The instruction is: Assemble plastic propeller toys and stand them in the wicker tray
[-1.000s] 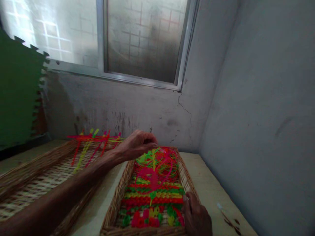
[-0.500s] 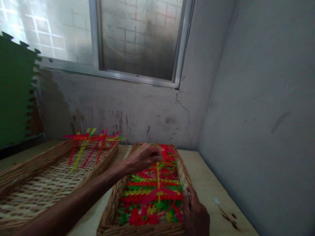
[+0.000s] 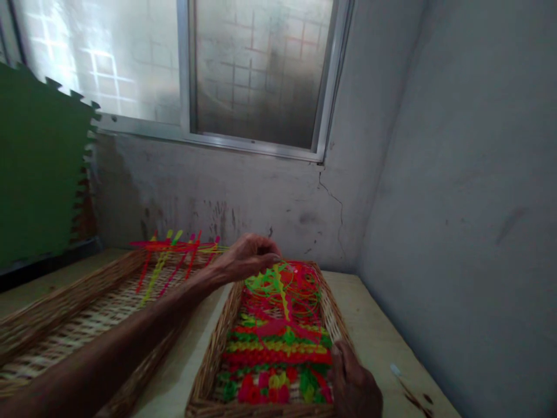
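Observation:
Above the far part of the right wicker basket [image 3: 201,377], my left hand [image 3: 255,255] is closed in a pinch on the upper end of a wavy yellow plastic strip [image 3: 284,293]. The strip hangs at a slight tilt, with pink pieces [image 3: 272,328] at its lower end. My right hand [image 3: 354,380] is closed on the basket's right rim near the front corner. In the basket lie rows of red, yellow and green wavy strips [image 3: 278,348], flower-like pieces [image 3: 278,380] in front and tangled loops [image 3: 307,284] at the back.
A second wicker basket [image 3: 65,284] stands on the left, with several coloured strips [image 3: 167,255] across its far end. A green foam mat [image 3: 43,168] leans at the left. Wall and window [image 3: 256,75] lie behind. A small white-tipped item [image 3: 395,369] is on the table [image 3: 383,325] at right.
My left hand has moved a little back and left with the yellow strip, uncovering green loops behind. My right hand keeps to the rim. The whole view has shifted slightly.

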{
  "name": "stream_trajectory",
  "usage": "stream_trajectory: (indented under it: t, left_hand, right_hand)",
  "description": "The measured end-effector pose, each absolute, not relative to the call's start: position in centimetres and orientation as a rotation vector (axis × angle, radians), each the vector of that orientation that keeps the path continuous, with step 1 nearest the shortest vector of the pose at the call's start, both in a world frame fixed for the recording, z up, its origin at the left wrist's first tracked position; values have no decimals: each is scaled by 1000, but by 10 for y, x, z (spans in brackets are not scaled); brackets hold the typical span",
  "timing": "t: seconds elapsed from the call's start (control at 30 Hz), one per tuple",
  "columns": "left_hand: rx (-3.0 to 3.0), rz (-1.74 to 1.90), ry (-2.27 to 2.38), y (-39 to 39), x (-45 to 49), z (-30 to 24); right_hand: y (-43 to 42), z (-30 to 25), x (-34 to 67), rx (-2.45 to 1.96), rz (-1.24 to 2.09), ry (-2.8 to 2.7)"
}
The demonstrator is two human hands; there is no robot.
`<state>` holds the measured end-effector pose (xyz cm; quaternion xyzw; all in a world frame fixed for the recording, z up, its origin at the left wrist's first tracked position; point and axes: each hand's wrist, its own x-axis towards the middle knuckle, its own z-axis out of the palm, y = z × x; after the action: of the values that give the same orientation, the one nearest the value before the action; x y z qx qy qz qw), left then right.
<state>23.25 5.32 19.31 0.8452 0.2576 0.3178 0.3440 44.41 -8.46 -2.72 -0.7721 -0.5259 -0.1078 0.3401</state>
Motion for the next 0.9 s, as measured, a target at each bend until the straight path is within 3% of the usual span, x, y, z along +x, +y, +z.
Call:
stream_trajectory:
  t: [0.13,0.3,0.47,0.7,0.9]
  left_hand:
    - [2030,886,689,59,212,209]
    - [1943,948,724,64,195,214]
    - [1977,941,727,70,187,211]
    - [3067,1144,940,56,184,199]
    - [3455,578,318,27,209,149]
  right_hand:
    - [-81,-19,423,-1951,-212,-1410]
    - [-70,-13,384,-1696,127,-1546]
    - [-68,-25,364,-1659,-10,-1583]
    - [-66,-28,360,-1676,-424,-1682]
    - [-65,-21,361,-1722,-407,-1683]
